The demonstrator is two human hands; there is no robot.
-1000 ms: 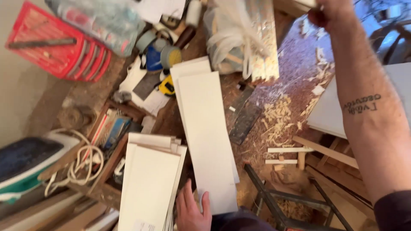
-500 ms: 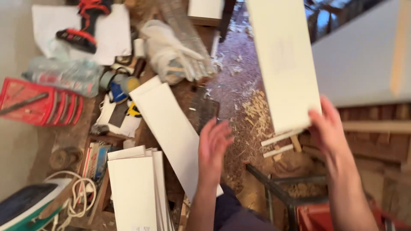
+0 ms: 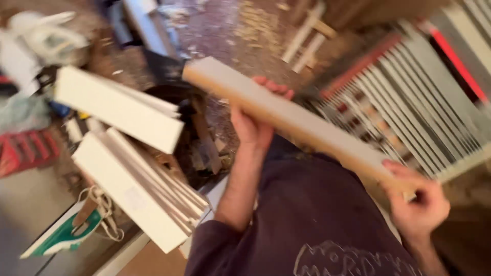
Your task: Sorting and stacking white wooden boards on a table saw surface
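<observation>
Between both hands: white board [image 3: 286, 115], gripped by closed left hand [image 3: 253, 125] and right hand [image 3: 419, 204]; stacked white panels [image 3: 143, 189] lie left of the fingers.

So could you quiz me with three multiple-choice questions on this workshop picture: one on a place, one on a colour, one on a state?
1. Where does the stack of white panels lie?
A. to the picture's left of the person
B. on the slatted rack
C. in the person's lap

2. What colour is the person's shirt?
A. yellow
B. dark purple
C. white

3. How is the long board held?
A. lying flat on the floor
B. in one hand only
C. in both hands

Answers: 1 A, the stack sits left of the arm. 2 B, the shirt is dark purple. 3 C, the left hand and the right hand grip it.
</observation>
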